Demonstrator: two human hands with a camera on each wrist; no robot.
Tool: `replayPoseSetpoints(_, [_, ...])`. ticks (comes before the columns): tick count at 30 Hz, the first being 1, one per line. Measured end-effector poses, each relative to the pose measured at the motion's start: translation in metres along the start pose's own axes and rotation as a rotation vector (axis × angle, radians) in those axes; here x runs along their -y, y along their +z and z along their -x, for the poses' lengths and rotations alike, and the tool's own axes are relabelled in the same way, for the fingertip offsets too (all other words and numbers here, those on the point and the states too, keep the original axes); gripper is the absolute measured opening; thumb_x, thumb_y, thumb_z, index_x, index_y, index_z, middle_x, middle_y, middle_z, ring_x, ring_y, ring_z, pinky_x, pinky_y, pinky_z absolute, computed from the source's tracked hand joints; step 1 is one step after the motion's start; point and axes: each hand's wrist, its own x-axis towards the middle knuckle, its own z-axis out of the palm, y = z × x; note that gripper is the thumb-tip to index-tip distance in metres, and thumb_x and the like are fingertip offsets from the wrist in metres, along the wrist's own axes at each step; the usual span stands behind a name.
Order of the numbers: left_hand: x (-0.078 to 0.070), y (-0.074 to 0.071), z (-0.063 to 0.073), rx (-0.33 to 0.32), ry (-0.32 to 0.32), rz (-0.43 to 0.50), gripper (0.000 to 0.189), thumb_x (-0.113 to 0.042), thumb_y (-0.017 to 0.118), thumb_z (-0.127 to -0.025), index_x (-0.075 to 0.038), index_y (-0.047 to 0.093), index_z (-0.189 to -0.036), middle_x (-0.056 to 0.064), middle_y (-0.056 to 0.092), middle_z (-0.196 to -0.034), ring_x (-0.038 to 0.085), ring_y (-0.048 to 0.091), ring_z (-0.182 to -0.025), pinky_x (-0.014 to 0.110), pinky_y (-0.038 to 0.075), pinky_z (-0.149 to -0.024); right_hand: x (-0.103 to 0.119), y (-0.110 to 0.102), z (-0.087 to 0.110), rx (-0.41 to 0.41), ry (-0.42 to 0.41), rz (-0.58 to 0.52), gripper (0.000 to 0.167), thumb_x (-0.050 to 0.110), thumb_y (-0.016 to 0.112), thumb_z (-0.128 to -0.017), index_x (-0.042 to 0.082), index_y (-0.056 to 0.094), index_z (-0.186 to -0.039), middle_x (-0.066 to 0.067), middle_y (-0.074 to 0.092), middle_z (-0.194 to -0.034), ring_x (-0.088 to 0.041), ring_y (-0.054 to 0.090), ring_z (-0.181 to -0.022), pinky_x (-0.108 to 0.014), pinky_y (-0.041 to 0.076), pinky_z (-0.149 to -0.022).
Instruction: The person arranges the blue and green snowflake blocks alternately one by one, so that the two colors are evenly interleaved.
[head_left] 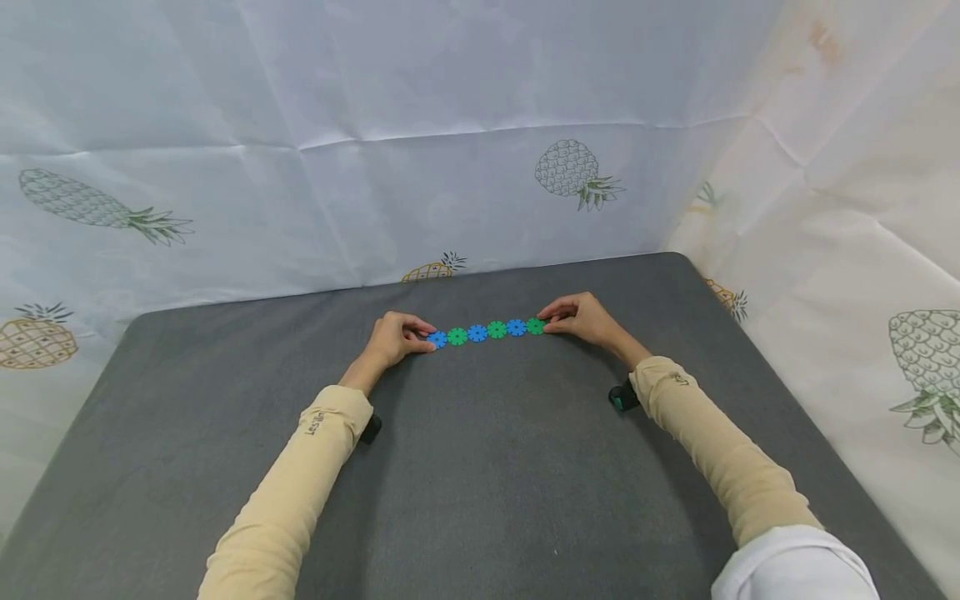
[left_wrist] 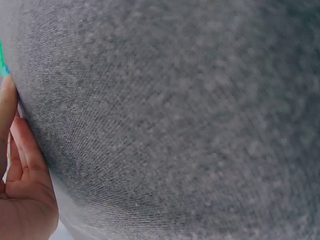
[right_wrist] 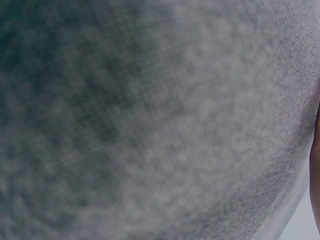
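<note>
A straight row of several notched plastic discs (head_left: 477, 333), alternating blue and green, lies across the far part of the grey table. At its left end, my left hand (head_left: 390, 340) pinches a blue disc (head_left: 438, 339) between thumb and fingers. My right hand (head_left: 587, 320) holds the green disc (head_left: 535, 326) at the other end, fingers on the far side and thumb on the near side. In the left wrist view, a sliver of green disc (left_wrist: 2, 62) shows past the thumb. Only an edge of the right hand (right_wrist: 315, 175) enters the right wrist view.
The grey table (head_left: 480, 467) has rounded far corners. Behind it hangs a white cloth (head_left: 450, 75) printed with pineapples, and more cloth runs along the right side. Dark wrist cameras sit under both forearms, one by the right sleeve (head_left: 720, 450).
</note>
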Motion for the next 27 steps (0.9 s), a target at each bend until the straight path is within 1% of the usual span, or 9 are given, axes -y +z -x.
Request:
replayPoseSetpoints(6, [0.001,-0.002,0.003,0.033,-0.028,0.010,0.028,-0.011,0.078,-0.081,-0.001,0.073,-0.107,0.011,0.069,-0.094,0.010,0.055,-0.066,0.024,0.044,-0.059,-0.002,0.001,0.001,0.012,-0.002,-0.019,0.023,0.003,0.074,-0.083,-0.004,0.071,-0.105,-0.020,0.070,-0.100,-0.018,0.064,-0.080,-0.024,0.049,-0.070])
replayPoseSetpoints(10, [-0.002,-0.004,0.005,0.047,-0.051,0.002,0.029,-0.013,0.078,-0.082,-0.002,0.073,-0.108,0.012,0.069,-0.097,0.014,0.060,-0.072,0.026,0.046,-0.065,-0.002,0.001,0.002,0.017,-0.017,-0.026,0.024,0.003,0.074,-0.083,-0.004,0.071,-0.105,-0.021,0.069,-0.100,-0.019,0.065,-0.081,-0.025,0.050,-0.070])
replayPoseSetpoints(15, [-0.005,-0.006,0.007,0.052,-0.070,-0.009,0.029,-0.014,0.078,-0.081,-0.004,0.073,-0.108,0.011,0.070,-0.099,0.018,0.062,-0.078,0.030,0.048,-0.069,0.000,0.002,0.002,0.019,-0.026,-0.035,0.024,0.004,0.073,-0.084,-0.005,0.071,-0.106,-0.021,0.069,-0.100,-0.021,0.065,-0.081,-0.025,0.049,-0.070])
replayPoseSetpoints(21, [-0.006,-0.005,0.009,0.043,-0.069,-0.005,0.030,-0.014,0.078,-0.081,-0.004,0.073,-0.110,0.011,0.070,-0.099,0.017,0.062,-0.076,0.028,0.047,-0.067,0.000,0.001,0.004,0.021,-0.032,-0.044,0.023,0.003,0.073,-0.084,-0.005,0.070,-0.106,-0.022,0.069,-0.103,-0.023,0.064,-0.082,-0.025,0.049,-0.070])
replayPoseSetpoints(27, [-0.006,-0.003,0.010,0.036,-0.066,0.023,0.030,-0.013,0.077,-0.082,-0.004,0.073,-0.110,0.011,0.070,-0.099,0.017,0.062,-0.076,0.027,0.047,-0.066,-0.002,0.000,0.004,0.018,-0.028,-0.056,0.022,0.003,0.072,-0.085,-0.005,0.070,-0.105,-0.022,0.068,-0.103,-0.016,0.064,-0.080,-0.024,0.049,-0.070])
